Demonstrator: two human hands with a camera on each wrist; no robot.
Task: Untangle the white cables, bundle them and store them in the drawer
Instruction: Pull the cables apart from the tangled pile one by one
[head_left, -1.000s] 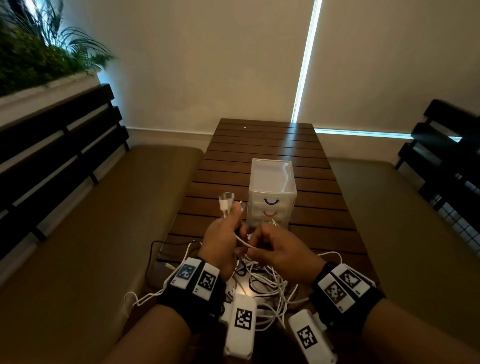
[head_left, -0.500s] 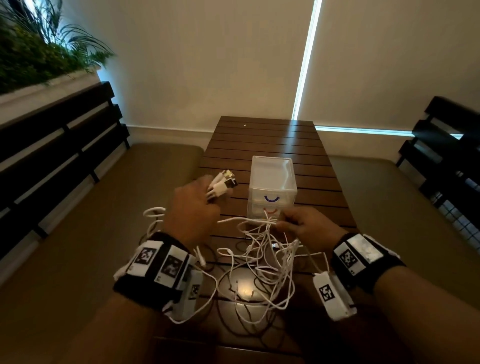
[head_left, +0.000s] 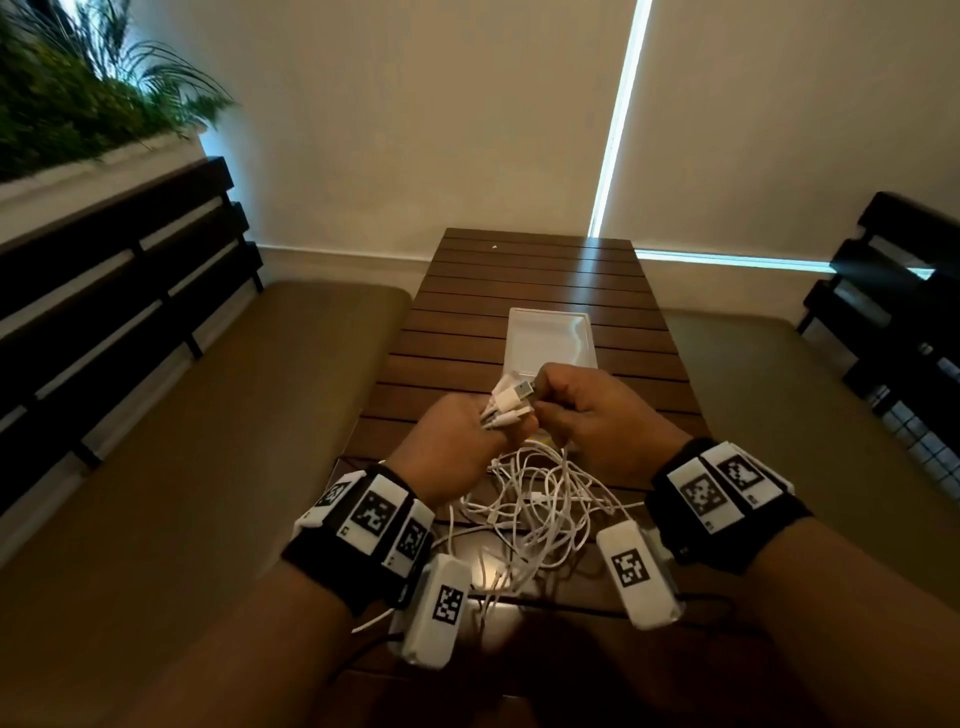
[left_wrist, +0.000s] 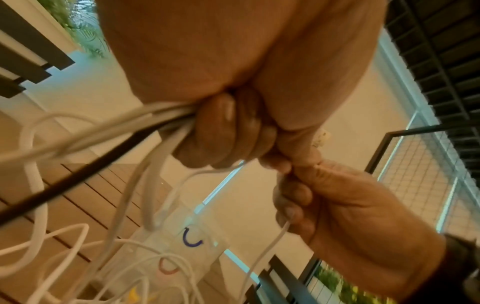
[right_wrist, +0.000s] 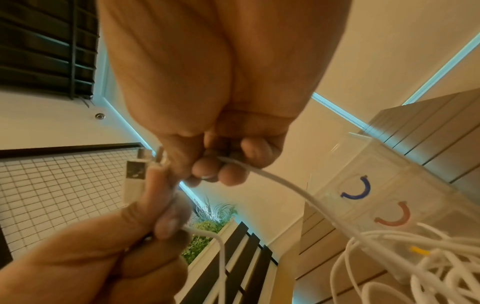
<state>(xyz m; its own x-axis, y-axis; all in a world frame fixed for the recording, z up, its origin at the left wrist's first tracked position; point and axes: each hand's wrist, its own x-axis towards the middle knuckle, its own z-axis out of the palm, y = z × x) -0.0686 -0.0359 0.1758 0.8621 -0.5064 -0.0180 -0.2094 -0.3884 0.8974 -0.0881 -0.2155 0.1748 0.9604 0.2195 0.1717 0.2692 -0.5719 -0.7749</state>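
A tangle of white cables (head_left: 535, 499) hangs from both hands over the near end of the wooden table (head_left: 519, 291). My left hand (head_left: 457, 441) grips several cable ends in its fist, their plugs (head_left: 511, 397) sticking out to the right. My right hand (head_left: 587, 410) pinches one white cable (right_wrist: 272, 176) right beside those plugs. The clear plastic drawer unit (head_left: 550, 343) stands just behind the hands, its drawers shut, with blue (right_wrist: 355, 190) and red (right_wrist: 393, 216) handles. In the left wrist view the cables (left_wrist: 145, 131) run out from under my curled fingers (left_wrist: 223, 131).
Padded benches run along both sides of the table, left (head_left: 208, 415) and right (head_left: 779, 415), with dark slatted backs (head_left: 119, 270). A planter (head_left: 78, 114) sits at the upper left. A black wire (left_wrist: 78, 170) crosses the left wrist view.
Both hands have come back together in front of the drawer unit. The right hand has moved up to the plugs held by the left hand. The cable tangle now hangs nearer to me.
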